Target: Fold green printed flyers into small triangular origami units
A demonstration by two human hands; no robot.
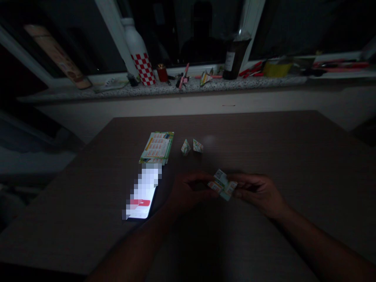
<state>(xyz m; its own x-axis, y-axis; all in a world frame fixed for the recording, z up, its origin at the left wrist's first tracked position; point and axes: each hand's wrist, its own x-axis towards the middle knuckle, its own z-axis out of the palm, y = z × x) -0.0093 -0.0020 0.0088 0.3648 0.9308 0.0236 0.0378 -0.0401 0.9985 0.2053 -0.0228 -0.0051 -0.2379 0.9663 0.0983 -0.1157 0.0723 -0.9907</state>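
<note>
Both hands meet over the dark wooden table [293, 156] — the left hand [188, 194] and the right hand [258, 192] each pinch one end of a small folded piece of printed paper [222, 184], held just above the tabletop. Beyond it sit two small folded paper triangles [191, 146], a stack of printed paper sheets [157, 147] and a lit phone [142, 196] — all to the left.

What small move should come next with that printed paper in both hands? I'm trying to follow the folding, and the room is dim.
Probably press the next crease. The left hand and right hand pinch a partly folded printed paper just above the table, while two finished folded pieces stand beyond it, beside a stack of printed sheets. Its shape does not yet match theirs.
</note>
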